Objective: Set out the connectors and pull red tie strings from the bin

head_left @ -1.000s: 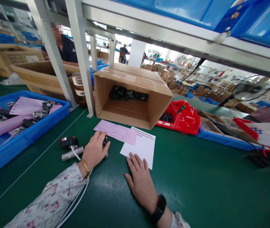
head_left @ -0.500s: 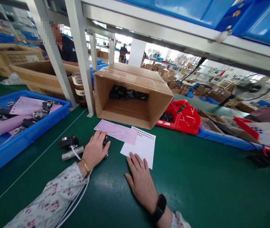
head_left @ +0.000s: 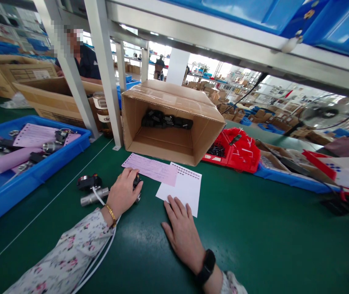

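Note:
My left hand (head_left: 122,193) is closed over a small black and metal part (head_left: 136,182) on the green table. Just left of it lie a black connector (head_left: 87,181) and a silver metal cylinder (head_left: 92,197). My right hand (head_left: 183,234) rests flat on the table, palm down, fingertips touching the near edge of a white perforated sheet (head_left: 183,189). A pink perforated slip (head_left: 150,168) overlaps that sheet. Behind them a cardboard box (head_left: 174,102) lies on its side, open toward me, with several black parts (head_left: 166,120) at its back.
A blue tray (head_left: 36,173) at left holds pink papers and metal parts. Red bins (head_left: 238,151) and a blue tray (head_left: 287,179) stand at right, with a fan (head_left: 324,114) behind. White frame posts (head_left: 104,73) rise behind the table. A person (head_left: 85,61) works beyond cardboard boxes (head_left: 54,98).

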Motion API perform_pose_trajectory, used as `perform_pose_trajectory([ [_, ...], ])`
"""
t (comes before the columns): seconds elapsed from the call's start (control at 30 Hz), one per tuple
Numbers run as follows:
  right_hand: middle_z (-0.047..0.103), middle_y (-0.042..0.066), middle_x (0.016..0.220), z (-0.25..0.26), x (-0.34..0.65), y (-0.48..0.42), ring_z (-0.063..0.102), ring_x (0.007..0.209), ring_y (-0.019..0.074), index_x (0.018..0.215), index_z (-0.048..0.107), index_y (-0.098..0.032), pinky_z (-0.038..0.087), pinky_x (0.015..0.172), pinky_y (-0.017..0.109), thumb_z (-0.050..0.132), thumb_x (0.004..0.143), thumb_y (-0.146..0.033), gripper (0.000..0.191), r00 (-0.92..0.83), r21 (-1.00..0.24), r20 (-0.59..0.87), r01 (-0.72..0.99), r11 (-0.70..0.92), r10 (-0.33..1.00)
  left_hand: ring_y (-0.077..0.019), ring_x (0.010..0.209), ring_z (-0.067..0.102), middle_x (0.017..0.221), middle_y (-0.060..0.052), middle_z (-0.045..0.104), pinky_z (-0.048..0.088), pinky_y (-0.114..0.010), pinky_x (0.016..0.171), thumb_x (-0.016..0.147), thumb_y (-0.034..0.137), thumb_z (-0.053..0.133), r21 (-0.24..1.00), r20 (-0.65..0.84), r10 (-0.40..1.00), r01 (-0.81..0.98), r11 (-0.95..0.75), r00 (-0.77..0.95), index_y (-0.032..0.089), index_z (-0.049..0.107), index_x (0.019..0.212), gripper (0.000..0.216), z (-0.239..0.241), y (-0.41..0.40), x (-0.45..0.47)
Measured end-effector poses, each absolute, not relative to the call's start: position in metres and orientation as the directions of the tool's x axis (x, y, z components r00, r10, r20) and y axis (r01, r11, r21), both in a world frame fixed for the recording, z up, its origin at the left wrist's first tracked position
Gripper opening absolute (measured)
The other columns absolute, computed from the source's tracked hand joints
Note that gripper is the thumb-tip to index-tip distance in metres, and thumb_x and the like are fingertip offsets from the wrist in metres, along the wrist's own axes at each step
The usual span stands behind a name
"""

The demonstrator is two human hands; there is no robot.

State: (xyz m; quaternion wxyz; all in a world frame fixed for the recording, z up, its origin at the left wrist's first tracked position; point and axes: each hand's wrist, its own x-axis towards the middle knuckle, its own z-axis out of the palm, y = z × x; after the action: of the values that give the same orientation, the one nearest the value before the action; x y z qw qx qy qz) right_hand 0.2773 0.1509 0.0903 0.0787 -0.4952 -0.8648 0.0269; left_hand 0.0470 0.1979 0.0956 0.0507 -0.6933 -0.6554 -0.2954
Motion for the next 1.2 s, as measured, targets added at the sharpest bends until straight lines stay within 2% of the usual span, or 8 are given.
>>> perform_pose_trajectory([
  [0.2, 0.019, -0.004, 0.145, 0.0903, 0.2778, 0.1509, 0.019, 0.133, 0.0211, 0.138, 0.022, -0.029, 0.022, 0.108, 0.051, 0.024, 0.09, -0.045, 0.051, -0.498, -0.127, 0.113, 0.851, 0.509, 0.86, -0.0232, 0.093, 0.05, 0.115, -0.008, 0.044, 0.044, -0.034, 0.082, 0.087, 0.034, 0.042, 0.316, 0.475, 0.879, 0.939, -0.133, -0.035, 0.018, 0.043, 0.115, 0.032, 0.0955, 0.1983, 0.0472],
  [1.03, 0.016, -0.004, 0.146, 0.0881, 0.2775, 0.1518, 0.019, 0.133, 0.0216, 0.138, 0.021, -0.029, 0.022, 0.108, 0.052, 0.023, 0.09, -0.046, 0.051, -0.499, -0.119, 0.116, 0.851, 0.511, 0.859, -0.0229, 0.095, 0.048, 0.116, -0.008, 0.044, 0.042, -0.035, 0.085, 0.087, 0.033, 0.043, 0.316, 0.491, 0.871, 0.937, -0.148, -0.028, 0.017, 0.043, 0.115, 0.033, 0.0952, 0.198, 0.0472],
  [1.2, 0.015, -0.005, 0.146, 0.0895, 0.2766, 0.1516, 0.017, 0.134, 0.0208, 0.139, 0.019, -0.029, 0.021, 0.108, 0.052, 0.019, 0.09, -0.047, 0.052, -0.497, -0.131, 0.093, 0.853, 0.506, 0.863, -0.0226, 0.092, 0.049, 0.115, -0.007, 0.044, 0.043, -0.034, 0.082, 0.087, 0.033, 0.043, 0.321, 0.48, 0.876, 0.938, -0.132, -0.04, 0.018, 0.043, 0.115, 0.032, 0.0957, 0.1984, 0.0473],
])
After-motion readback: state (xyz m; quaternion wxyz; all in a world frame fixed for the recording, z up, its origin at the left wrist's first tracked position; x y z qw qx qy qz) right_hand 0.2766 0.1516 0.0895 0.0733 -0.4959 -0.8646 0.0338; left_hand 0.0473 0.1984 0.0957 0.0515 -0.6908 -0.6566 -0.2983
